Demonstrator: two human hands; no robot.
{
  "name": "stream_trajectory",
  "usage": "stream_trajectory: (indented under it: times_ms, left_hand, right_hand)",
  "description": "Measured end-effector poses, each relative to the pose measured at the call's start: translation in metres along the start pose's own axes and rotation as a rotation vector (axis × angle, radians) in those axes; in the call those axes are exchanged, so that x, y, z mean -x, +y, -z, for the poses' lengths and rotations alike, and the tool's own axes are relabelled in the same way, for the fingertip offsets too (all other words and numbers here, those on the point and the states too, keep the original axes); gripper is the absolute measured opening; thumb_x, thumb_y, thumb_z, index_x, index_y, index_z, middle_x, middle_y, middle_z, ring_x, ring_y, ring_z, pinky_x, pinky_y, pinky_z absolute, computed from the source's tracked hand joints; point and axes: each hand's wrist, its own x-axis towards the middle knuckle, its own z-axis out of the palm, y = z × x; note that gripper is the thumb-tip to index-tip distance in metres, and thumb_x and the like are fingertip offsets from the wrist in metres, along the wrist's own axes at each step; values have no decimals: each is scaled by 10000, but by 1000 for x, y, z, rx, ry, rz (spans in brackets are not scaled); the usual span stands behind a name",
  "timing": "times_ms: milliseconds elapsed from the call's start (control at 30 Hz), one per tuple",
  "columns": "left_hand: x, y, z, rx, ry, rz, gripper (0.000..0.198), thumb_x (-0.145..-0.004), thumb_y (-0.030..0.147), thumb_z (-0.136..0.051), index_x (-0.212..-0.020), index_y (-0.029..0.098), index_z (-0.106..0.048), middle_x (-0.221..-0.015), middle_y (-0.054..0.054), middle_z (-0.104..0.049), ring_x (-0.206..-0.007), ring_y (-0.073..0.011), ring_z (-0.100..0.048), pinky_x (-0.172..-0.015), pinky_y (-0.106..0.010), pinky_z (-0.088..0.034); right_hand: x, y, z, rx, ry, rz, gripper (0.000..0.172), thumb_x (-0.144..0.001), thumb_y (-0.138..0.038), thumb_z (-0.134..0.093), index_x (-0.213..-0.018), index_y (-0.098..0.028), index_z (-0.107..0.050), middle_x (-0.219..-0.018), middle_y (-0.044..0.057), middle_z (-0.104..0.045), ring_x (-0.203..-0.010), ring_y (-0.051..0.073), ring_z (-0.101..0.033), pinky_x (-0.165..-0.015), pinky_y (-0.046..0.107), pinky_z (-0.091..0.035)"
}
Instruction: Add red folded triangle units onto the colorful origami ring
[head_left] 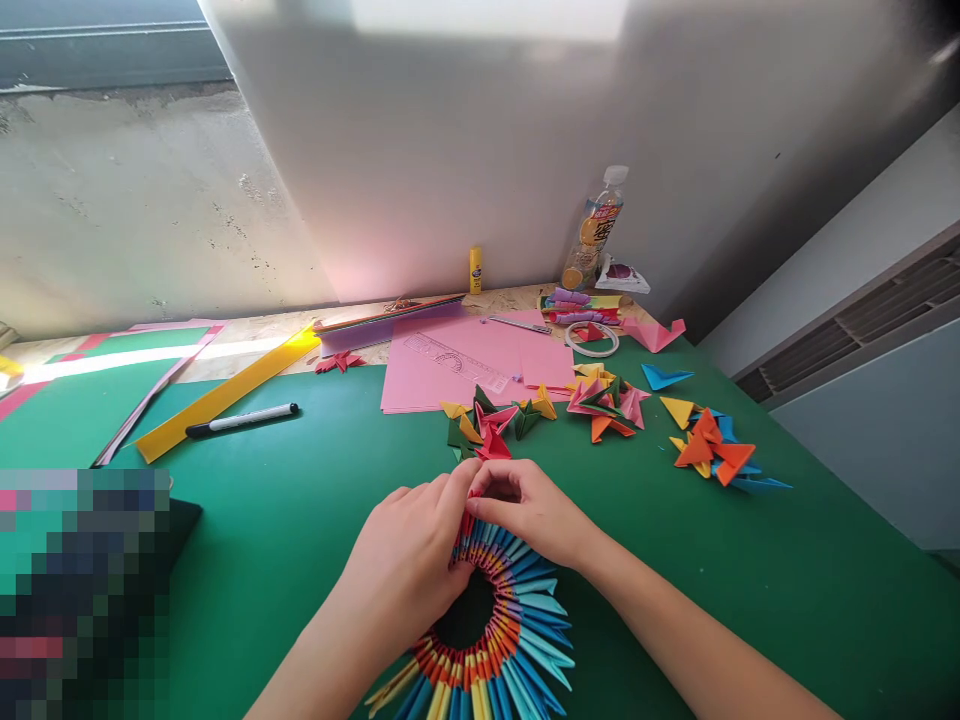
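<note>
A ring of folded paper pieces (508,625), in blue, yellow, orange and red, lies on the green table close to me. My left hand (409,545) is closed over its left upper side, with the thumb at the central hole. At the ring's top, the thumb and fingertips of my right hand (536,510) pinch around a small red paper piece (472,502), partly hidden by the fingers. Just beyond my hands sits a pile of red, green and yellow folded pieces (491,425).
More folded pieces lie at right, one pile pink and green (604,400), another orange and blue (712,445). Pink paper (420,375) carries a clear ruler (454,362). Behind stand a glue stick (475,272) and a bottle (595,230). A marker (244,420) lies left.
</note>
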Motion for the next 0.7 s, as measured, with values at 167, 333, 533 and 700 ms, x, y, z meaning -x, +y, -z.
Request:
stream_trajectory:
  times_ms: [167,333,533,700]
  left_hand:
    - [0,-2,-3,-5,2,-5,664,-702,162,-516,-1322,220,-284,-1137,-70,-636,-1006,-252,-600,-820,-361,-447]
    - [0,-3,-2,7,0,-21,668,-705,151,-506,-1328,208,-270,-1193,-78,-604,-1046,-253,-581,-829,-366,-451]
    - [-1,-2,0,-2,-28,-22,678,-705,141,-516,-1331,221,-268,-1171,-87,-602,-1069,-247,-572,-832,-350,-467]
    - [-2,-2,-2,-36,-32,-48,674,-710,121,-514,-1331,224,-275,-1130,-89,-610,-1068,-247,-571,-829,-349,-479]
  right_hand:
    - [-1,1,2,68,-21,20,152,-711,-289,-638,-696,-148,-582,-737,26,-625,-708,159,-581,-658,275,-474]
    - [-1,1,5,168,-41,51,140,-714,-276,-659,-745,-145,-623,-767,33,-647,-738,170,-596,-668,275,-480]
    - [-2,-4,6,167,-64,93,141,-673,-278,-710,-724,-163,-645,-732,12,-659,-709,167,-604,-638,263,-492]
    - [-4,-6,9,119,-116,69,186,-666,-254,-711,-809,-161,-637,-780,17,-664,-764,180,-620,-699,285,-499]
